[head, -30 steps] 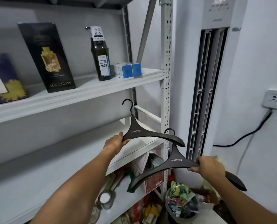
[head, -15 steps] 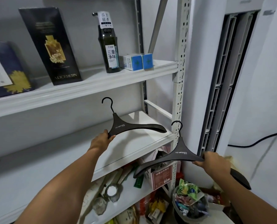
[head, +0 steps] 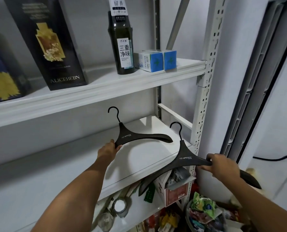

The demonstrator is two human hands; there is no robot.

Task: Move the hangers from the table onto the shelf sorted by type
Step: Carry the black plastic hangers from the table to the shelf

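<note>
Gripping both: left hand pinches one black broad-shouldered plastic hanger by its shoulder end, over the white metal shelf. Right hand clasps the twin hanger mid-arm at the shelf edge. Probably stiff, light, slick; hold at the shoulders.

A dark bottle stands between a black carton and two blue-ended boxes.

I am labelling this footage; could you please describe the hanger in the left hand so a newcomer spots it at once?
Find the white shelving unit, then its middle shelf, below the one bearing the dark bottle. Above it the left hand grips one end of a black hanger; unlike its twin in the right hand, it is farther left, over the shelf.
</note>
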